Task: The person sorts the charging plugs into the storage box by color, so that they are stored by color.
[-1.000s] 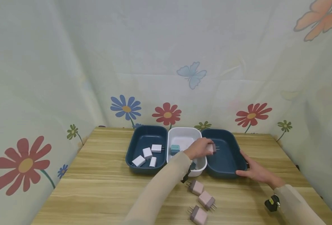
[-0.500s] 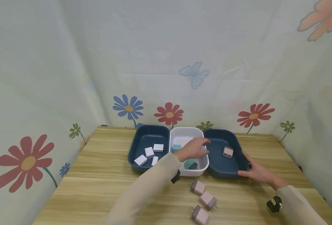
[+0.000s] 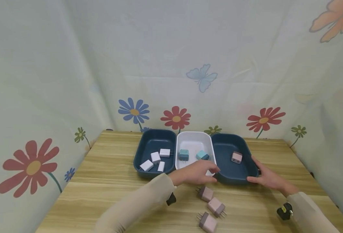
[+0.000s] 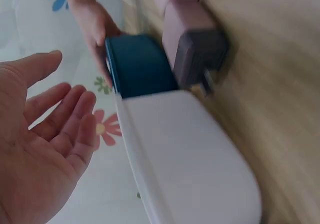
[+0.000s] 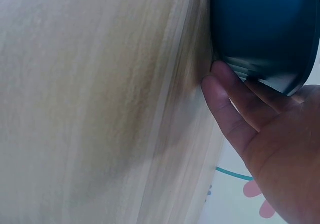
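My left hand (image 3: 197,172) is over the front edge of the white tray (image 3: 194,136), its fingers spread and nothing between them; the left wrist view shows the bare palm. In that tray lie two teal chargers (image 3: 184,154). Three pink plug chargers (image 3: 216,207) lie on the table just in front of the left hand. My right hand (image 3: 268,178) rests against the outside of the right dark blue tray (image 3: 226,171), thumb at its front corner and fingers along its right side. A single pink charger (image 3: 236,157) lies inside that tray.
Left of the white tray stands another dark blue tray (image 3: 155,135) with several white chargers (image 3: 155,157). The three trays stand side by side on a wooden table (image 3: 101,187). A flowered curtain (image 3: 148,58) hangs behind.
My left hand has let go of a pink charger in the right blue tray and come back left and toward the front. The right hand stays at that tray.
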A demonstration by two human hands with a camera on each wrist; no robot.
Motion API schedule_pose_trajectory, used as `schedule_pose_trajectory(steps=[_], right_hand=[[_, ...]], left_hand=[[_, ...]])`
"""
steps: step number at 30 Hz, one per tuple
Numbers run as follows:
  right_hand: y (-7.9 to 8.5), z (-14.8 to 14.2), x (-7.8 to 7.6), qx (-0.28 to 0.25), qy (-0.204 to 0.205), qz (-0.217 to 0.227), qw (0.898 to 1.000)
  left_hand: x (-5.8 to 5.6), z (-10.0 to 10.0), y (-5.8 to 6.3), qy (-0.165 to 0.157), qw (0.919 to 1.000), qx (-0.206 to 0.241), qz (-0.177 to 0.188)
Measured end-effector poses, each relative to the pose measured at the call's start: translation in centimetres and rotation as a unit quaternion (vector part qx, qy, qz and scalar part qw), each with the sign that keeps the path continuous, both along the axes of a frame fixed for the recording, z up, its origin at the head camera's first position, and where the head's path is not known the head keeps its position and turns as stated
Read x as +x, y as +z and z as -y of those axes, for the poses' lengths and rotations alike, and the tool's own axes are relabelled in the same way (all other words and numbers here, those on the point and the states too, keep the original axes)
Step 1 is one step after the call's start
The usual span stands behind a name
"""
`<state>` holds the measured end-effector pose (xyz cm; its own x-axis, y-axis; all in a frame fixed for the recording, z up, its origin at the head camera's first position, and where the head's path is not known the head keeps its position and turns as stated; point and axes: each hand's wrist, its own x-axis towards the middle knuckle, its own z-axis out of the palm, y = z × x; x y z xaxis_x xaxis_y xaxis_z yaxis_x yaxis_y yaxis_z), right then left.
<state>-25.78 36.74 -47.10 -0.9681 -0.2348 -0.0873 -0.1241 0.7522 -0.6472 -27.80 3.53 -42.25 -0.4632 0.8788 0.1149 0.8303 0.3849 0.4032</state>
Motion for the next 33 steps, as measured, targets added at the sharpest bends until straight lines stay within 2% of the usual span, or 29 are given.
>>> schedule_pose_trajectory(steps=[6,11,14,23,28,33], right_hand=[[0.0,0.1,0.1,0.007,0.005,-0.015,1.000],[0.3,0.2,0.1,0.008,0.003,-0.010,1.000],[0.3,0.1,0.0,0.009,0.001,-0.006,1.000],[0.3,0.2,0.0,0.005,0.003,-0.005,1.000],[0.4,0.3,0.1,0.000,0.004,-0.007,1.000],[0.1,0.1,0.1,0.005,-0.001,0.000,1.000]], left_hand=[[1.9,1.1,-0.9,-0.080,0.9968,0.005,0.004],[3.4,1.8,-1.6,-0.123,0.9921,-0.006,0.023],[4.2,2.0,-2.2,-0.131,0.9905,-0.023,0.036],[5.6,2.5,-4.2,-0.150,0.9851,-0.079,0.029],[6.2,2.3,-4.7,-0.164,0.9826,-0.087,0.006],[6.5,2.4,-4.9,-0.159,0.9823,-0.098,0.000]])
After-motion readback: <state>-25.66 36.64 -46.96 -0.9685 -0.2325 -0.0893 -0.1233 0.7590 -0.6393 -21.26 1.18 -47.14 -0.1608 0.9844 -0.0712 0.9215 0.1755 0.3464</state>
